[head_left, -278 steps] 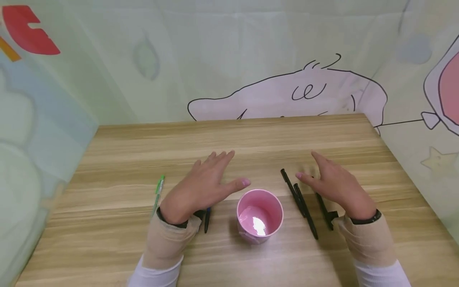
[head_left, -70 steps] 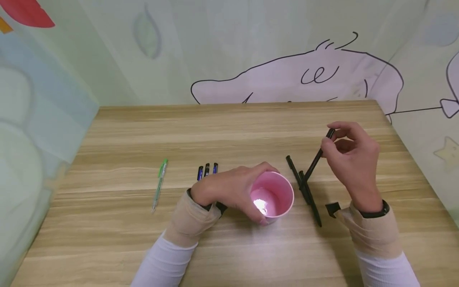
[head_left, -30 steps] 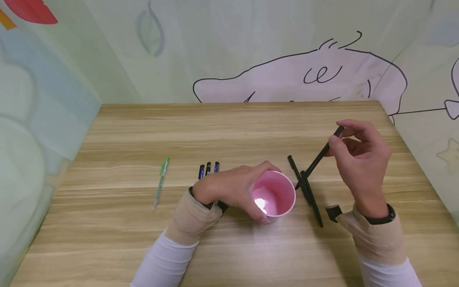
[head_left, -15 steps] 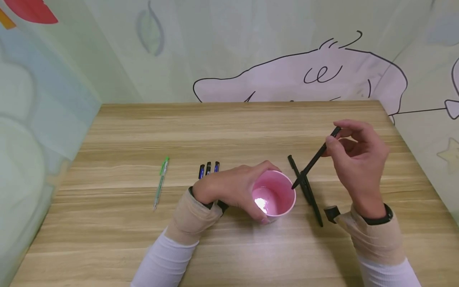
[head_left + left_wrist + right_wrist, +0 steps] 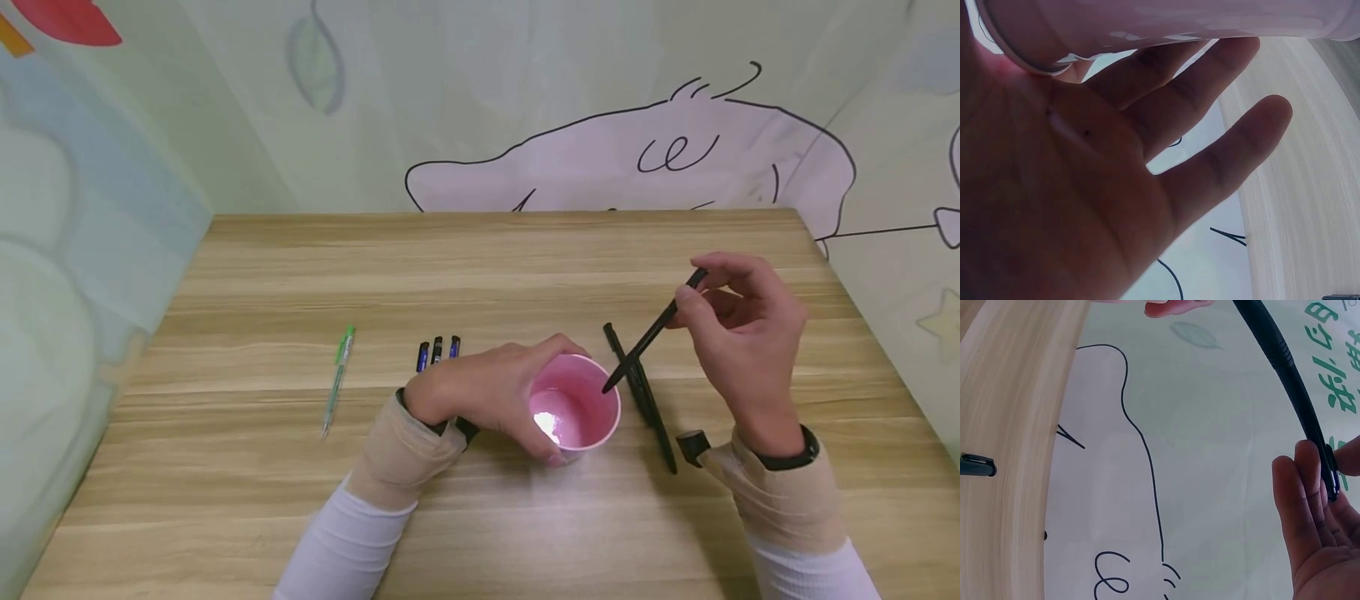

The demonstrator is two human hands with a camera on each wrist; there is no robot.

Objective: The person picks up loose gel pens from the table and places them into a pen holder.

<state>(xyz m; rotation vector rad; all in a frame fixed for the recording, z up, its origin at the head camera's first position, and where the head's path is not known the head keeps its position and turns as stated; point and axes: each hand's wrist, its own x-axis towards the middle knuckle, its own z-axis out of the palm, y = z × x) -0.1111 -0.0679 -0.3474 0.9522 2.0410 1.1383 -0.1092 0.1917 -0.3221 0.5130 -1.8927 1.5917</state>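
Observation:
With thumb and fingers round its rim, my left hand point(image 5: 495, 392) grips a pink cup point(image 5: 592, 396). The inside that shows holds nothing. In the left wrist view the cup's wall point(image 5: 1179, 22) lies against the fingers. Between thumb and fingertips my right hand point(image 5: 750, 333) pinches a black pen point(image 5: 654, 331) near its clip end. The pen slants down to the left, its tip over the cup's right rim. In the right wrist view the same pen point(image 5: 1294, 387) runs up from the right hand point(image 5: 1316, 531). Below it, two black pens point(image 5: 651, 408) lie crossed on the table.
A green-capped clear pen point(image 5: 338, 379) lies at the left. Several dark pens with blue markings point(image 5: 438, 350) lie partly hidden behind my left hand. The wooden table point(image 5: 480, 275) meets a printed wall cloth point(image 5: 525, 100) at its back edge.
Long ago both hands were open above the table. Since then the left has taken the cup and the right has picked up a pen. Lately the pen's tip has moved left over the rim.

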